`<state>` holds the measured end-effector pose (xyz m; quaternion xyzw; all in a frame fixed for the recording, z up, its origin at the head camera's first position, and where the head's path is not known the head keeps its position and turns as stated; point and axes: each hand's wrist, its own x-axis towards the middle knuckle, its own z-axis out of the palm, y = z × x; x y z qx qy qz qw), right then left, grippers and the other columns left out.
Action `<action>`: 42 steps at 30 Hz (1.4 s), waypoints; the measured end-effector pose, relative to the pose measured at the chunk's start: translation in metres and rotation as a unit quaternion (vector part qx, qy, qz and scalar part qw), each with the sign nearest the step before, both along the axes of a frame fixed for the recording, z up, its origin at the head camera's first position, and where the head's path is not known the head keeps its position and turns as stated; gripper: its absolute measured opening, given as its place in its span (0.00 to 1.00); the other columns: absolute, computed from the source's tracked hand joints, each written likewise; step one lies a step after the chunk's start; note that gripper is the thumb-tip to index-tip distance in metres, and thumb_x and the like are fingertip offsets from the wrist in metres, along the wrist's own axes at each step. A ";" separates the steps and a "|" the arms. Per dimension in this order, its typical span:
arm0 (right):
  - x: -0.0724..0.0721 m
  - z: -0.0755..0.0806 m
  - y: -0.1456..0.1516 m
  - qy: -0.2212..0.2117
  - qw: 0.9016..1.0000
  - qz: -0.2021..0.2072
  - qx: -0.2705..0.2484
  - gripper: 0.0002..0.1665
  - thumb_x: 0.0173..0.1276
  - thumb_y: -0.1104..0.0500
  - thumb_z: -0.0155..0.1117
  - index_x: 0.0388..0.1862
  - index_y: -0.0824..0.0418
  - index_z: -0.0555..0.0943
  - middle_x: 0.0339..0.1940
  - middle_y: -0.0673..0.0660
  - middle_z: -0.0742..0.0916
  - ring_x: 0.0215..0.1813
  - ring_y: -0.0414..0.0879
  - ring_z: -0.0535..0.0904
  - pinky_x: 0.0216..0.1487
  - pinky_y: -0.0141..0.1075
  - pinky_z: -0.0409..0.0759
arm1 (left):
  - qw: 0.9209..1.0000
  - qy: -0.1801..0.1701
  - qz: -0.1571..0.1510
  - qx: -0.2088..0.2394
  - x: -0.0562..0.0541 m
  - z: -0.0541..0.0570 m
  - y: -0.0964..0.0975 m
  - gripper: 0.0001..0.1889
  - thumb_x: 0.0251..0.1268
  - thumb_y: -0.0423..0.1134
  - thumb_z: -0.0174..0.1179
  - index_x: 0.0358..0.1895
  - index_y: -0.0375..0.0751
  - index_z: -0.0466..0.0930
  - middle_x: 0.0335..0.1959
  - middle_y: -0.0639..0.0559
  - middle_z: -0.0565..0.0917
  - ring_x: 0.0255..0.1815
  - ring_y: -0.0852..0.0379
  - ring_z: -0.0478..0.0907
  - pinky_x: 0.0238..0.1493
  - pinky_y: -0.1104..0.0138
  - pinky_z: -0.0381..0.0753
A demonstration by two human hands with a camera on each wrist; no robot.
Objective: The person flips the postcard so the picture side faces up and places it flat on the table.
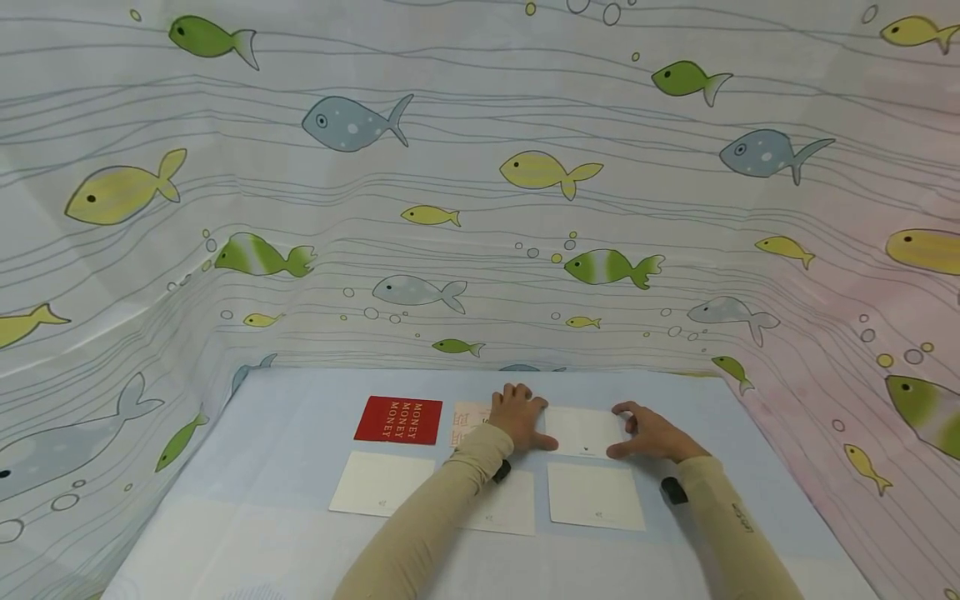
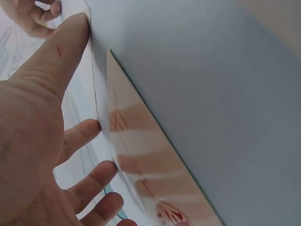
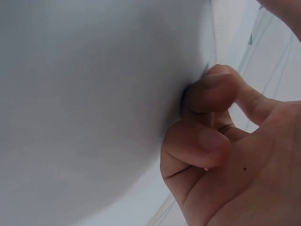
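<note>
A white card (image 1: 583, 432) lies flat in the back row, with a tiny dark mark near its front edge. My left hand (image 1: 517, 417) is at its left side, fingers spread; the thumb (image 2: 70, 47) and index fingertip touch the card's edge in the left wrist view. My right hand (image 1: 651, 435) is at the opposite side, thumb and index finger at the right corners. Its other fingers (image 3: 197, 141) bend toward the palm in the right wrist view. Partly behind my left hand lies a pink printed card (image 1: 467, 421), also seen as a patterned card (image 2: 146, 155) close beside my left fingers.
A red card (image 1: 399, 420) reading MONEY is at the back left. In the front row lie a left white card (image 1: 382, 482), a middle white card (image 1: 502, 504) partly under my left forearm, and a right white card (image 1: 595, 496). A fish-patterned curtain (image 1: 480, 250) surrounds the table (image 1: 247, 467).
</note>
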<state>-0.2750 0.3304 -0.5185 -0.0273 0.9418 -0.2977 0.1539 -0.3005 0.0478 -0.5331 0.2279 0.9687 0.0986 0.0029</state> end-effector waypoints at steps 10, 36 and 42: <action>0.001 0.002 0.003 -0.005 0.999 0.038 0.013 0.64 0.45 0.46 0.87 0.76 0.65 0.64 0.48 0.60 0.75 0.49 0.55 0.70 0.50 0.50 0.71 | 1.000 0.009 -0.003 0.004 -0.002 -0.005 -0.001 0.43 0.48 0.75 0.68 0.68 0.59 0.76 0.63 0.48 0.71 0.61 0.46 0.64 0.59 0.49 0.65; 0.003 0.001 -0.001 0.029 0.999 0.021 -0.009 0.65 0.40 0.49 0.90 0.73 0.58 0.59 0.43 0.60 0.76 0.43 0.53 0.72 0.46 0.49 0.69 | 0.991 -0.009 0.048 0.127 0.004 0.014 0.001 0.23 0.71 0.55 0.61 0.60 0.45 0.83 0.43 0.52 0.86 0.47 0.50 0.78 0.49 0.56 0.78; 0.008 0.005 -0.006 0.042 0.999 0.007 0.001 0.64 0.42 0.51 0.89 0.72 0.55 0.58 0.44 0.60 0.76 0.43 0.53 0.72 0.44 0.47 0.71 | 0.972 -0.104 0.080 0.197 0.007 0.018 -0.001 0.21 0.70 0.56 0.61 0.55 0.47 0.86 0.41 0.55 0.88 0.42 0.54 0.83 0.38 0.59 0.80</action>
